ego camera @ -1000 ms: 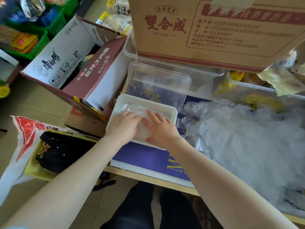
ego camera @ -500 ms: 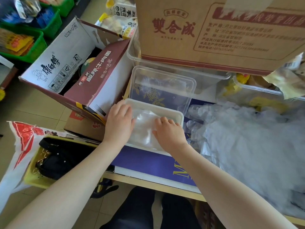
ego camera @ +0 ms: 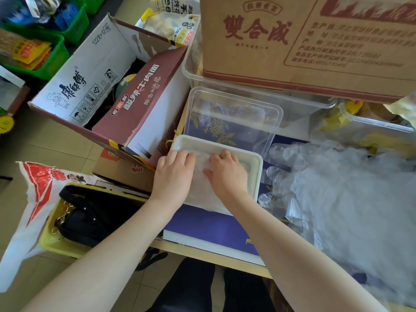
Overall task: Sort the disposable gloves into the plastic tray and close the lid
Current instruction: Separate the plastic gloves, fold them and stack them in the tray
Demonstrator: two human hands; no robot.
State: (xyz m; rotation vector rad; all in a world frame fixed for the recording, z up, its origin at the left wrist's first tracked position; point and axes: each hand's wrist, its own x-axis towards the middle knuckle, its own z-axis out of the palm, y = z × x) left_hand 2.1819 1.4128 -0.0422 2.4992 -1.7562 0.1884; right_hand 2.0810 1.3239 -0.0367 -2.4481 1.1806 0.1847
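Observation:
A white plastic tray (ego camera: 256,167) lies on a purple box at the table's front left, with a flattened wad of clear disposable gloves (ego camera: 200,176) inside it. My left hand (ego camera: 173,176) rests over the tray's left side and presses on the gloves. Beside it, my right hand (ego camera: 226,174), wearing a ring, has its fingers bent down into the gloves at the tray's far side. The clear lid (ego camera: 234,118) lies just behind the tray, apart from it. A large loose pile of gloves (ego camera: 349,199) spreads over the table to the right.
A big brown carton (ego camera: 304,41) sits on clear bins at the back. An open noodle carton (ego camera: 117,86) stands left of the tray. Below the table's left edge are a yellow basket (ego camera: 54,242) with a black bag and green crates (ego camera: 51,52).
Both hands slid from the tray's near half toward its far edge. The fingers went from lying flat to bent down into the gloves. The view shifted slightly.

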